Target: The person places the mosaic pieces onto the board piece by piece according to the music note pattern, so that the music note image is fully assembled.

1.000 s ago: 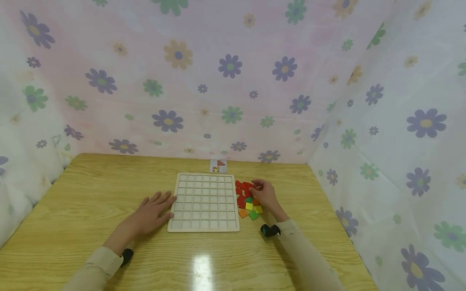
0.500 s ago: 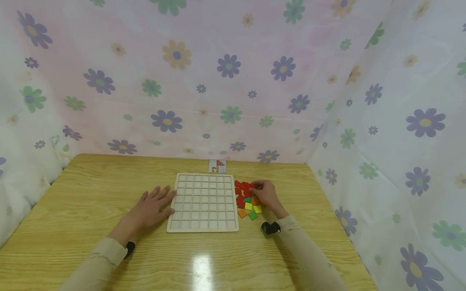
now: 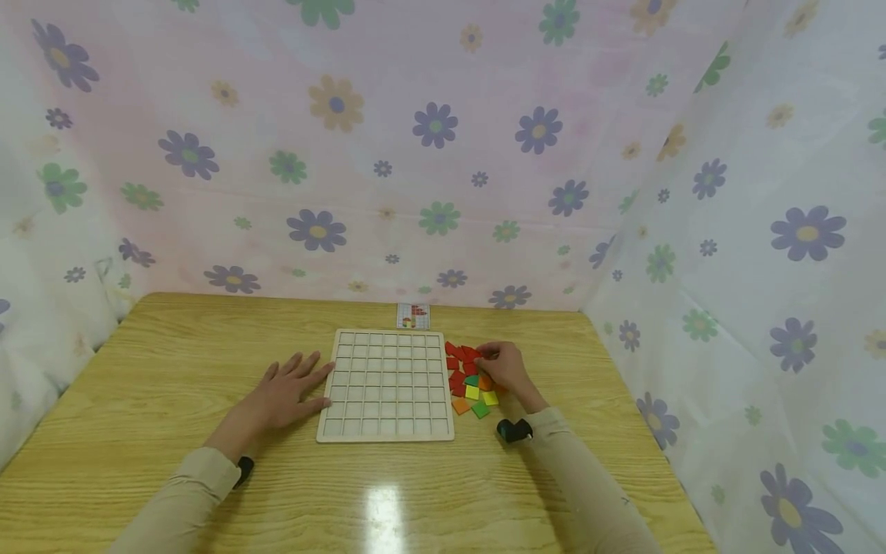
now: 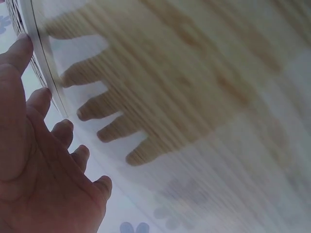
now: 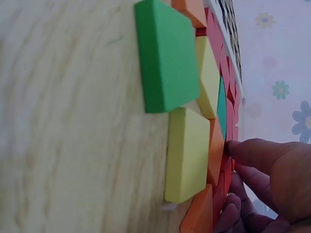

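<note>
A square pale wooden board [image 3: 389, 440] with a raised grid lies flat on the table. My left hand [image 3: 277, 396] is spread at its left side, thumb and index fingertips at the rim; the left wrist view shows the fingers [image 4: 36, 104] along that edge. To the board's right lies a cluster of coloured wooden tiles. There my right hand [image 3: 508, 368] pinches a red tile [image 5: 226, 158] among other red ones, thumb on the near side and fingers curled beyond. Nearer lie a green tile [image 5: 167, 58], a yellow tile [image 5: 187, 155] and an orange tile [image 3: 461, 405].
Behind the board lies a small printed card [image 3: 413, 316] with a red and yellow pattern on a grid. The wooden table [image 3: 311, 500] ends at flower-printed cloth [image 3: 388, 192] at the back and sides.
The left hand has shifted slightly, still at the board's left rim. My right hand stays at the red tiles with only a slight finger movement; board and tiles look unmoved.
</note>
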Available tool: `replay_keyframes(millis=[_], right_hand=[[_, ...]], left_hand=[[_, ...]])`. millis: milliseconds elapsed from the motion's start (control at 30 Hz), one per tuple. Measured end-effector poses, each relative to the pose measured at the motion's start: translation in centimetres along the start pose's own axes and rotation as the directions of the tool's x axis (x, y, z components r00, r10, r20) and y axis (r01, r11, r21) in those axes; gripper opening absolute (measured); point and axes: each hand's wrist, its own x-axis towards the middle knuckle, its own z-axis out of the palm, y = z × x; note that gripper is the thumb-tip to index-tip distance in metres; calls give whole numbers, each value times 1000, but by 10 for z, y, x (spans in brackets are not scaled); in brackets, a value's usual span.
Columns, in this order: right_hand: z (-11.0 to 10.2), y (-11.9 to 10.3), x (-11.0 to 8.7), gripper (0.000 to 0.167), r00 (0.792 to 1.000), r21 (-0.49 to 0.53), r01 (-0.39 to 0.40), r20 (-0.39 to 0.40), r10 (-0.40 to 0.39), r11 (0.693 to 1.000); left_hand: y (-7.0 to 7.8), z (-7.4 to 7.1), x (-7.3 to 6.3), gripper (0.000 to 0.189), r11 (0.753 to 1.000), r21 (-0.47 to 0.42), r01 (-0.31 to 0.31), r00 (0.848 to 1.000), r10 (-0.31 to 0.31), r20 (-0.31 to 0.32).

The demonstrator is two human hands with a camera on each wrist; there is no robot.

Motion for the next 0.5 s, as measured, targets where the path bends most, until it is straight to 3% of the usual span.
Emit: replay_keyframes(millis=[500], right_hand=[[1,-4,2,17,998,56,-58,33,57,997]], left_hand=[[0,2,-3,68,999,-36,6,1000,-6,3]])
